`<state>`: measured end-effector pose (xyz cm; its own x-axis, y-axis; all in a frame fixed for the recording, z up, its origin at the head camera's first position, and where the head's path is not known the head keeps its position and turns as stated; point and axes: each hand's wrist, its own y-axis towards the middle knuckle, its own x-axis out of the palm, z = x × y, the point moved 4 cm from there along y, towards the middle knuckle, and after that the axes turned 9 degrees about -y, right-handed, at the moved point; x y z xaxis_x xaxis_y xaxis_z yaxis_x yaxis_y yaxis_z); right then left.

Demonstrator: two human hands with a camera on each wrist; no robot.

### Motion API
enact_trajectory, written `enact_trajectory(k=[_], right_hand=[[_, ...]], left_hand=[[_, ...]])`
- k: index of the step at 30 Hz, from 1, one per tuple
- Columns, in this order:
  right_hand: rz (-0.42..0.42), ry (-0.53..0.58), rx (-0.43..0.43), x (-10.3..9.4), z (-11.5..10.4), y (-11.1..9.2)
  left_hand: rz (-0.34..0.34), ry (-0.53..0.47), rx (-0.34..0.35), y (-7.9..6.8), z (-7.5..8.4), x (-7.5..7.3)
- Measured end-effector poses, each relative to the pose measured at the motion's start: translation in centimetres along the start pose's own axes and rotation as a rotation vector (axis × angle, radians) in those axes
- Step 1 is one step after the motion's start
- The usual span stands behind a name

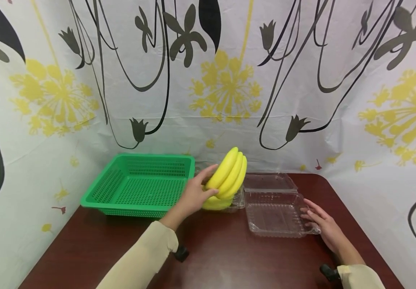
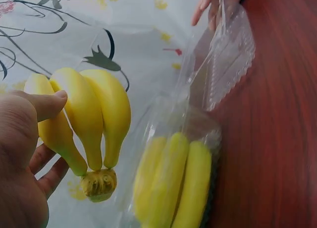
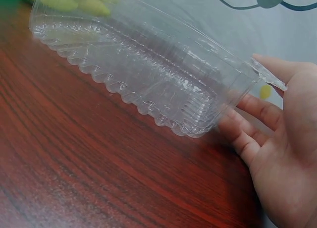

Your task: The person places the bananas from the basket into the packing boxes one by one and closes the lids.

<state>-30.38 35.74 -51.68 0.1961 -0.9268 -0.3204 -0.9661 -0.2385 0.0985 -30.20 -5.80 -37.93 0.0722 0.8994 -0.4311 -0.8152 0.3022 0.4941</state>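
Observation:
My left hand [image 1: 197,192] grips a bunch of yellow bananas [image 1: 228,172], raised above the table. In the left wrist view the thumb lies across the bananas [image 2: 84,114] and the brown stem end points down. To the right stands a clear plastic container [image 1: 276,212] with its hinged lid [image 1: 270,182] laid back. My right hand [image 1: 327,228] holds this container by its right side, several fingers [image 3: 242,134] against the wall below the rim. More bananas [image 2: 171,183] sit in another clear container, just below the held bunch.
A green plastic basket [image 1: 137,156] stands at the left on the dark red wooden table [image 1: 215,249]. Behind the table hangs a white cloth [image 1: 226,136] with flower patterns, also enclosing both sides.

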Motion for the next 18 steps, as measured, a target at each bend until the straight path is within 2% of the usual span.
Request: enact_trajectory(k=[4,8,13,18], right_hand=[[0.007,0.011,-0.017,0.1,0.0,0.0],[0.014,0.012,-0.021,0.1,0.0,0.0],[0.014,-0.002,-0.027,0.0,0.0,-0.2],[0.009,-0.022,-0.029,0.0,0.0,-0.1]], left_hand=[[-0.012,-0.041,-0.027,0.1,0.1,1.6],[-0.009,-0.076,-0.027,0.2,0.4,3.5],[-0.008,-0.143,0.025,0.4,1.1,5.7],[0.008,-0.139,0.077,0.6,1.9,7.4]])
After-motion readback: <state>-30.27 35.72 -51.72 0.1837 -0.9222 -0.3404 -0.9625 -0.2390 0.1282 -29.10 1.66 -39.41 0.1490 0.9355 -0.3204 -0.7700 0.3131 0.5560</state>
